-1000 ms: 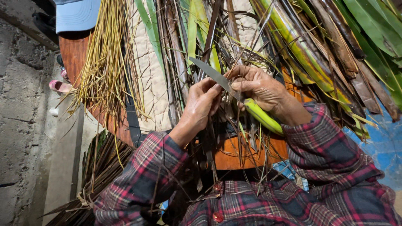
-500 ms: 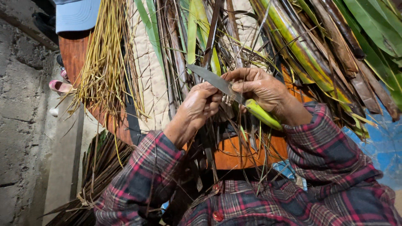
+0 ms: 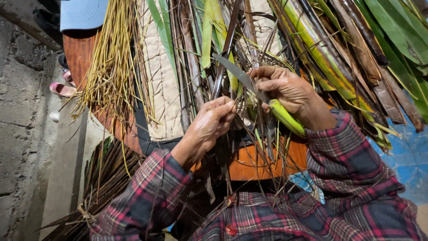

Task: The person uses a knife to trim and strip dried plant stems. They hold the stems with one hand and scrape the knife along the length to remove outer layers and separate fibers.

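A thin leaf strip (image 3: pixel 213 91) is pinched between the pressed-together fingertips (image 3: pixel 228 106) of the left hand (image 3: pixel 209 127). Just right of them, one knife (image 3: pixel 238 74) is gripped by the curled fingers (image 3: pixel 267 85) of the right hand (image 3: pixel 290 96); its grey blade points up and left, and its yellow-green handle (image 3: pixel 285 118) sticks out below the palm. The blade is laid against the strip just above the left fingertips. Around both hands many long palm leaves (image 3: pixel 321 53), green and brown, too many to be counted, are spread. Left of the left fingers one bundle of yellowish stripped midribs (image 3: pixel 109 67) is laid beside one quilted cloth (image 3: pixel 162 85), on an orange-brown surface (image 3: pixel 254 165). Further left, one pink sandal (image 3: pixel 62 89) is seen on the concrete floor (image 3: pixel 22 134). No container can be made out.
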